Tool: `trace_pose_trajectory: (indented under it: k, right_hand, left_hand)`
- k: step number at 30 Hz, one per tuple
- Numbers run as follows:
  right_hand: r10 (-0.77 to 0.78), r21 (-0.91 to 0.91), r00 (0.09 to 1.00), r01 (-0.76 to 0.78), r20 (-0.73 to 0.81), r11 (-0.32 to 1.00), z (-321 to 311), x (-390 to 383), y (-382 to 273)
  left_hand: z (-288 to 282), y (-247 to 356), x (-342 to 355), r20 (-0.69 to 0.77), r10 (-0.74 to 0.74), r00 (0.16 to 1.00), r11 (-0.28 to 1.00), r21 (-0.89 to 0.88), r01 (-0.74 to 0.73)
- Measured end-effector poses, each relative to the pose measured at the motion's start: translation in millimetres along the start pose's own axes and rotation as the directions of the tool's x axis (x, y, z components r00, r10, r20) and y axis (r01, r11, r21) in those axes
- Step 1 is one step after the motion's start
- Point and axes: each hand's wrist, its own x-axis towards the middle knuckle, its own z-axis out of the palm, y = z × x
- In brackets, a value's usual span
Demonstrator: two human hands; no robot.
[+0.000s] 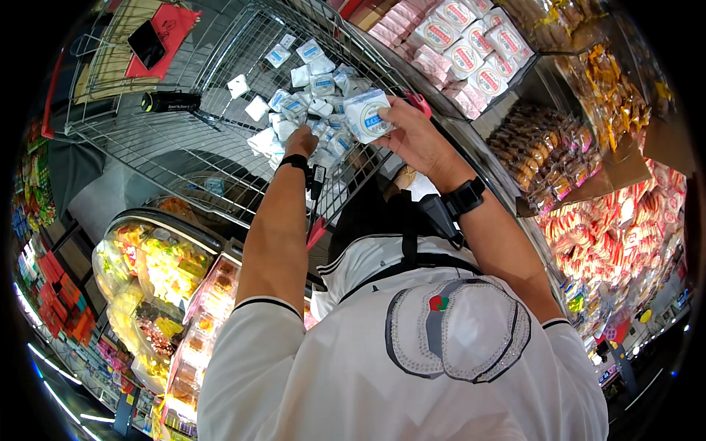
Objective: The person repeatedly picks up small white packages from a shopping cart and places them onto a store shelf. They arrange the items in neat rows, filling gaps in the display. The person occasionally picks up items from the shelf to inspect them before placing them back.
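One packet (363, 121) in right hand (421, 138).

White shirt (316, 375), dark sleeve trim (266, 299), studded motif (478, 331) (partly red), black wristbands (466, 195)

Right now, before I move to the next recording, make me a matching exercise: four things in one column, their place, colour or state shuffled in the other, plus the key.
Things:
1. Left hand
2. Right hand
3. Phone
4. Shirt

Places, colours, states:
A. lying on a red sheet
B. mostly white
C. down at the pile of small packets in the wire cart
D. holding a white packet with blue print

Right pairs: 1-C, 2-D, 3-A, 4-B
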Motion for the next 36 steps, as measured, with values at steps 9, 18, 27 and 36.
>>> trace_pose_trajectory:
  k: [9,18,27,36]
  right_hand:
    - [-0.008,-0.017,1.0,0.008,0.016,1.0,4,-3,1]
    - [-0.007,-0.04,1.0,0.008,0.014,0.999,-3,1,3]
    - [-0.015,-0.064,0.995,0.021,0.095,0.998,0,-1,3]
    - [0.001,-0.08,0.991,0.009,0.13,0.997,-3,-1,3]
  left_hand:
    - [-28,-1,-18,-0.07,0.043,0.997,0.999,0.013,-0.042]
    - [-121,42,-115,-0.019,0.006,1.0,0.366,-0.931,-0.02]
    - [-160,79,-191,-0.177,0.138,0.975,0.219,-0.954,-0.204]
    - [-182,114,-226,-0.272,0.212,0.939,0.197,-0.929,-0.313]
